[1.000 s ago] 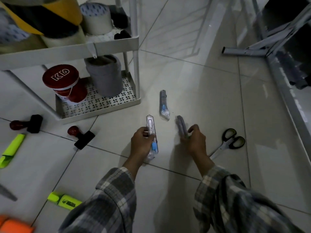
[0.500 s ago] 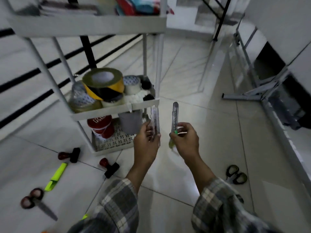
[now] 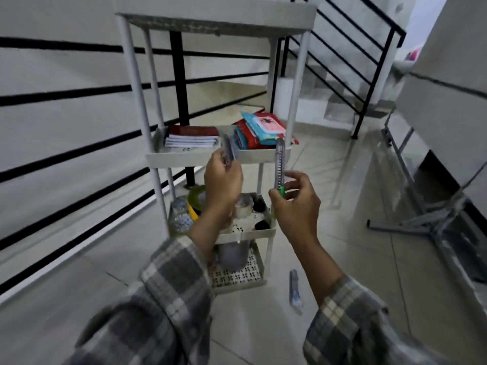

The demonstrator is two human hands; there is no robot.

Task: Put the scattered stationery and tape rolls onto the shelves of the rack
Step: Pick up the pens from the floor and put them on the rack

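Note:
The white rack [image 3: 300, 83] stands in front of me with several shelves. My left hand [image 3: 222, 180] grips a clear utility knife [image 3: 228, 151], blurred, held up at the front edge of the notebook shelf [image 3: 174, 158]. My right hand [image 3: 296, 204] holds a second clear utility knife [image 3: 279, 164] with a green slider upright, just right of that shelf's front corner. A stack of notebooks [image 3: 192, 137] and red and teal booklets [image 3: 261, 129] lie on that shelf. Tape rolls [image 3: 245, 208] fill the shelf below. A third utility knife [image 3: 294, 288] lies on the floor tiles.
A black stair railing [image 3: 369, 83] runs behind and to the right of the rack. A grey metal stand [image 3: 421, 222] sits on the floor at right. A grey cup [image 3: 233, 255] stands on the rack's bottom shelf. The top shelf [image 3: 216, 17] is seen from below.
Both hands have lifted the two knives from the floor up to the notebook shelf. My view has tilted upward, so the stampers, highlighters and scissors on the floor have left the frame.

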